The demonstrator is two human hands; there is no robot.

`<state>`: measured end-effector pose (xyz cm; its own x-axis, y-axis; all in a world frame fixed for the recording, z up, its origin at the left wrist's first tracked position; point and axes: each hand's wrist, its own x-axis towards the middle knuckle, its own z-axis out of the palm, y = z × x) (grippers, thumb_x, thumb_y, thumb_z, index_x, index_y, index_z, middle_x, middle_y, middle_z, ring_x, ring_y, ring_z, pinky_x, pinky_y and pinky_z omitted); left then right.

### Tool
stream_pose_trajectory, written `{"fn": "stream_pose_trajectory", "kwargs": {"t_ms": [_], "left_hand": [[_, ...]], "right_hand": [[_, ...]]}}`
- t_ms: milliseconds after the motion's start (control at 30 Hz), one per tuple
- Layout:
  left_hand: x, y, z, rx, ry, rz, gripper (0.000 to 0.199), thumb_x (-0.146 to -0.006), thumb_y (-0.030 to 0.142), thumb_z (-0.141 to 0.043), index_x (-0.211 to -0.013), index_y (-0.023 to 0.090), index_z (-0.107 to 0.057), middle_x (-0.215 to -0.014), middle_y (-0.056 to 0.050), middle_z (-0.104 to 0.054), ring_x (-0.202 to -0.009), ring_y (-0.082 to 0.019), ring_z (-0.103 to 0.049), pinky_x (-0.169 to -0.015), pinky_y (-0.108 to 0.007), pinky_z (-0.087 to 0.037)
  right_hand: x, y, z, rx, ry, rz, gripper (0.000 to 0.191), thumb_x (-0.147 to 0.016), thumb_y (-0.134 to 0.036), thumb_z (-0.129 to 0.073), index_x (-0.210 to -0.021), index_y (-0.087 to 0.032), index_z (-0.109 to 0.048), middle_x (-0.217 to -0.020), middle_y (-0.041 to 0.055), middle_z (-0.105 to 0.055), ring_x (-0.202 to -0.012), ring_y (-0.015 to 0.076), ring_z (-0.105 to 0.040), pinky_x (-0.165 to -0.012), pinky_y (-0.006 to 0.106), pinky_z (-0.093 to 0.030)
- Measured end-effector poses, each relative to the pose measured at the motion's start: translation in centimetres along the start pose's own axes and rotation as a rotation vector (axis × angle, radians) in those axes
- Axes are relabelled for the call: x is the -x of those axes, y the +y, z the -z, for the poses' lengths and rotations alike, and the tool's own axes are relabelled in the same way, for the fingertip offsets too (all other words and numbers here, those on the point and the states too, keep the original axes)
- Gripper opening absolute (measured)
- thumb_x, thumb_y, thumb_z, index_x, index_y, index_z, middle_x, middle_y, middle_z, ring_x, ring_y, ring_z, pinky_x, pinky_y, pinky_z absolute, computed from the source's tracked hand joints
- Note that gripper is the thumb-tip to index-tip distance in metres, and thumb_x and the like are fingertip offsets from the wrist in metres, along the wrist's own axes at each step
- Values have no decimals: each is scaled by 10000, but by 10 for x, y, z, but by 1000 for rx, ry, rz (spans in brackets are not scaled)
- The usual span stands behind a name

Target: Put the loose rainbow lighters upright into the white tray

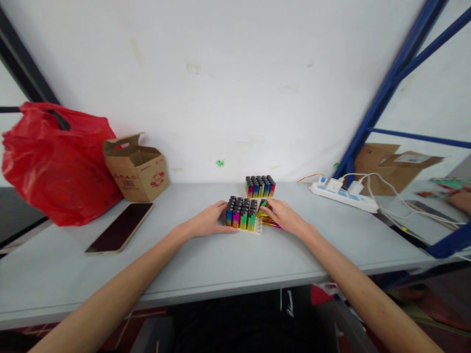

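Several shiny rainbow-coloured lighters (pixel 243 218) with black tops stand upright in rows in a white tray (pixel 258 226). The tray's right-end slots show bare. My left hand (pixel 210 219) is closed around the left side of this group, thumb along the front and fingers behind. At the right end, my right hand (pixel 285 214) pinches a green-gold lighter (pixel 262 207) just above or at the tray's edge; whether it touches the slots I cannot tell. Below that hand lie loose lighters (pixel 271 222) on their sides, partly covered by it.
A second block of upright lighters (pixel 260 187) stands behind, near the wall. On the left are a phone (pixel 121 228), an open carton (pixel 138 171) and a red plastic bag (pixel 62 166). A power strip (pixel 344 197) with chargers lies right. Another person's hand (pixel 461 198) shows far right.
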<state>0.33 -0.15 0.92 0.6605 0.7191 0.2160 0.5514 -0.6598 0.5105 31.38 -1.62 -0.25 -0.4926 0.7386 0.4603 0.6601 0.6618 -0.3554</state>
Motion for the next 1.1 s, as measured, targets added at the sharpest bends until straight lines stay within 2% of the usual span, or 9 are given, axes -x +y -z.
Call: {"fn": "stream_pose_trajectory", "kwargs": {"t_ms": [100,233,333,433,600,867,1000,1100], "left_hand": [[0,1,1,-6,-7,8,801,-780,723,-819,-1379,221,-640,-1373,-139,-672,-1275,-378,-647,-1150,-501,-500],[0,1,1,-12,1,-4,788,-786,723,-811,-1372,222,-649,-1368,-137,-679,-1268,-380,-651,-1148,-498,-500],[1,1,1,-14,-4,0,812,-785,728,-810,-1399,226,-636,-1397,-136,-670,-1295,-382,-641,-1160,-497,-492],[1,3,1,-10,-8,13,829,-778,729,-815,-1409,224,-633,-1426,-140,-657,-1309,-384,-635,-1157,-497,-495],[1,4,2,-12,-10,23,819,-788,729,-806,-1407,220,-637,-1407,-138,-667,-1284,-380,-643,-1141,-500,-500],[0,2,0,-25,-8,14,808,-779,748,-804,-1375,227,-643,-1379,-137,-673,-1279,-385,-649,-1123,-488,-517],[0,0,0,-25,-2,15,816,-769,758,-801,-1364,218,-652,-1375,-142,-676,-1263,-393,-654,-1111,-496,-522],[0,-1,-1,-30,-3,14,806,-774,758,-796,-1351,212,-658,-1388,-149,-669,-1269,-394,-651,-1107,-497,-520]], "right_hand": [[-1,-1,-3,-1,-30,20,288,-1125,-441,-447,-959,-238,-566,-942,87,-681,-839,255,-618,-801,383,-500],[2,-2,1,41,-47,19,314,-1075,-472,-568,-887,-225,-618,-939,98,-678,-864,272,-624,-842,429,-530],[9,4,13,14,-21,16,290,-1100,-425,-516,-1028,-211,-698,-1083,119,-714,-1036,284,-655,-994,471,-521],[18,18,23,-13,-58,-6,245,-1079,-370,-548,-1112,-209,-730,-1162,128,-740,-1119,289,-665,-1048,485,-508],[24,37,27,-48,-137,-71,216,-1015,-389,-648,-966,-204,-748,-1049,119,-771,-1013,284,-690,-973,456,-533],[24,32,33,-111,-181,-72,295,-1004,-490,-664,-960,-209,-740,-1043,105,-764,-1005,274,-677,-963,434,-511],[27,33,31,-77,-124,-131,279,-1011,-478,-628,-969,-206,-672,-963,87,-744,-875,245,-664,-825,377,-505],[27,33,30,-58,-29,-214,254,-1032,-461,-572,-1031,-215,-634,-804,29,-698,-712,214,-609,-706,338,-456]]}}
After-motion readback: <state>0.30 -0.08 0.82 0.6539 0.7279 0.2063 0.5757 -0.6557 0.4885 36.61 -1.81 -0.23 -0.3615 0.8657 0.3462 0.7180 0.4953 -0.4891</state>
